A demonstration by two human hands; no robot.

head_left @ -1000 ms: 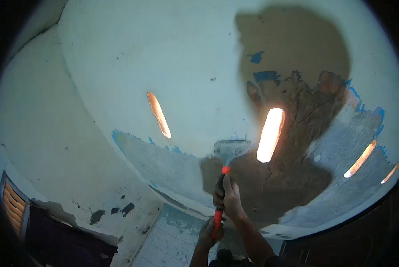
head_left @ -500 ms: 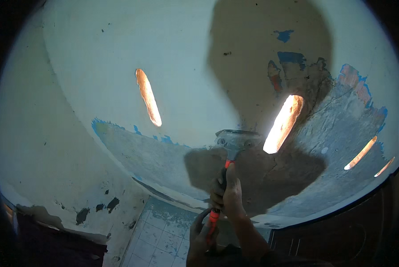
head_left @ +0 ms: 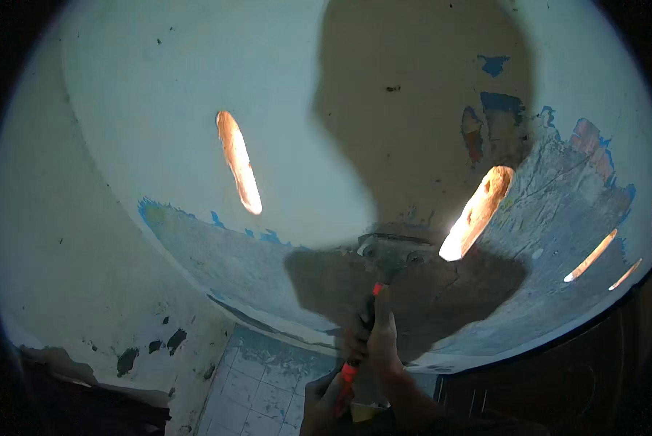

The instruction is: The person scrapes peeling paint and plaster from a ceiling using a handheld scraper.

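A long-handled scraper [head_left: 394, 263] with a wide flat blade and a red and black handle is held up in front of me. Its blade edge lies against the pale wall surface, at the border between whitish paint and bare grey plaster [head_left: 224, 254]. My right hand [head_left: 381, 340] wraps round the upper part of the handle, below the blade head. Lower down, near the handle's end, my left hand [head_left: 324, 398] is closed on it too. My shadow darkens the blade and both hands, so the finger details are dim.
Brightly lit long slots [head_left: 240, 163] pierce the surface, one right beside the blade [head_left: 477, 214]. Blue paint remnants [head_left: 501, 102] edge the bare plaster. Below are a tiled floor [head_left: 257, 389] with debris, a dark brown panelled door or cabinet [head_left: 544, 378] and a dark object [head_left: 93, 400] at lower left.
The scraper blade has slid slightly toward me along the surface, and now sits wholly in shadow. My view and shadow have shifted a little. Both hands keep their hold on the handle.
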